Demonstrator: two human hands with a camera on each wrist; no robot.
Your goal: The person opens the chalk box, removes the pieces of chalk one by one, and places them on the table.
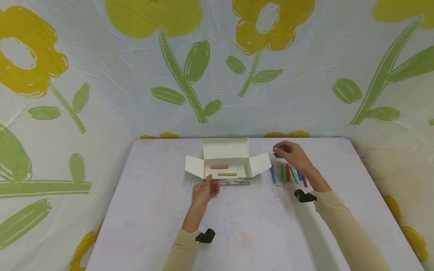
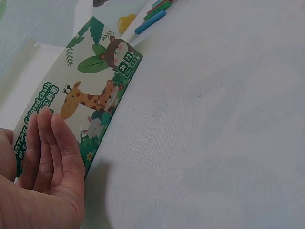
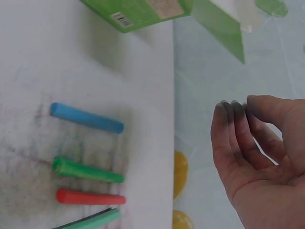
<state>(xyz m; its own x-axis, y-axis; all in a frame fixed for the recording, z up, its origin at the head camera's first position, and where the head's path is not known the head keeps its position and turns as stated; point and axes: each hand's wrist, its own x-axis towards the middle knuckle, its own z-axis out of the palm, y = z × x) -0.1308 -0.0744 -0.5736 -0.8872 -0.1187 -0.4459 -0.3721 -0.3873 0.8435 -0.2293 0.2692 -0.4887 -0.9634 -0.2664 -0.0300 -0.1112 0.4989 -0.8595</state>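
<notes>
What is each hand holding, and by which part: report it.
The left hand pinches the open chalk box by its near wall, toward the left end. The right hand visibly holds nothing.

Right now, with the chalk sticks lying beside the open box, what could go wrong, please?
The loose chalk sticks lie close together near the right hand, so a bump might set one rolling. The side flap of the box sticks out towards them and could get knocked. The fingertips look smudged, so they may mark the flap's white side.
</notes>
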